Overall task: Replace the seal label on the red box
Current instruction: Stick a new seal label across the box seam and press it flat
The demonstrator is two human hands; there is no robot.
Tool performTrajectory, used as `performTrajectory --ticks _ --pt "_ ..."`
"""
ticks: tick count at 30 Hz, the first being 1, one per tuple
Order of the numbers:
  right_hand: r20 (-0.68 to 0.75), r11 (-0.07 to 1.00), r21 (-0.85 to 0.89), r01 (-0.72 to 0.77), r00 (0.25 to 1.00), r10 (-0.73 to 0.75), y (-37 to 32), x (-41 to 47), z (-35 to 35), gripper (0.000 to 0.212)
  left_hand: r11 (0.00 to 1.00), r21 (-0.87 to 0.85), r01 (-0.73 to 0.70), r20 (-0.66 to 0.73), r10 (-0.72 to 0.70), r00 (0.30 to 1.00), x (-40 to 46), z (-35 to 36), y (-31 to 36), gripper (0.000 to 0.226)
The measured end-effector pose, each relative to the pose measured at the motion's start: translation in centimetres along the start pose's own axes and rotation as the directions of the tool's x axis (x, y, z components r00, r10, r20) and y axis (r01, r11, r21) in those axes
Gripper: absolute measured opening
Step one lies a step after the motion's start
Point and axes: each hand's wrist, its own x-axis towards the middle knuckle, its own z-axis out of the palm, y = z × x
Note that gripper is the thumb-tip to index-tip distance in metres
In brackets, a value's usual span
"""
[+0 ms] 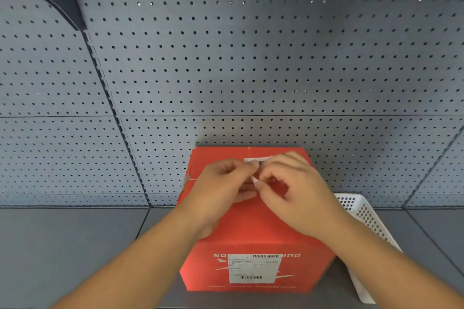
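Pinching: both hands meet over the top of the red box (251, 231), fingertips together at the seal label (253, 160).
Left hand (221, 185): fingers curled, pinched on something small; too blurred to name.
Right hand (293, 188): fingers curled, tips touching the left's.
Red box: on the grey shelf (75, 246), back against the pegboard (226, 57).
Shipping label (253, 268): on box front, upside down.
White basket (364, 218): touching box's right side.

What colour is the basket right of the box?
White, with a perforated grid pattern: the basket shows best in the head view, beside the red box.
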Motion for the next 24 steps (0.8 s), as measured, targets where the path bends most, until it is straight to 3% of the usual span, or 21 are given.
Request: performTrajectory --ticks 3,5,8,10,12,14,17,24 --pt "0.02 1.0 0.017 0.007 1.0 -0.007 -0.1 0.2 0.8 0.011 0.999 -0.032 0.002 -0.04 -0.003 0.999 0.6 -1.1 -0.2 0.023" --pt "-0.045 0.998 0.013 -0.054 0.998 0.054 0.3 0.3 1.0 0.006 1.0 -0.016 0.009 -0.051 -0.01 0.999 0.9 -1.7 -0.1 0.015" --pt "-0.143 0.948 0.092 -0.303 0.939 0.314 1.2 0.6 1.1 0.015 1.0 0.023 0.022 -0.039 -0.021 0.999 1.2 -2.4 0.0 0.015" --pt "-0.081 0.862 0.22 -0.456 0.872 0.483 1.9 1.2 1.0 0.017 0.999 0.036 0.024 -0.027 -0.023 0.999 1.4 -2.6 0.0 0.015" --pt "0.026 0.763 0.371 -0.53 0.827 0.562 2.1 1.7 0.9 0.009 0.999 0.044 0.022 -0.01 -0.021 1.0 1.7 -2.7 0.0 0.014" --pt "0.1 0.677 0.49 -0.548 0.807 0.582 2.2 2.0 0.9 0.01 0.998 0.061 0.018 -0.002 -0.018 1.0 2.0 -2.8 -0.1 0.014" --pt "0.127 0.626 0.523 -0.579 0.778 0.615 2.7 2.2 1.1 0.013 0.996 0.09 0.016 -0.006 -0.015 1.0 2.6 -2.9 -0.1 0.014" --pt "0.192 0.63 0.448 -0.634 0.757 0.625 3.5 2.9 0.9 0.017 0.972 0.233 -0.027 -0.018 0.033 0.999 4.5 -3.6 -0.4 0.014"
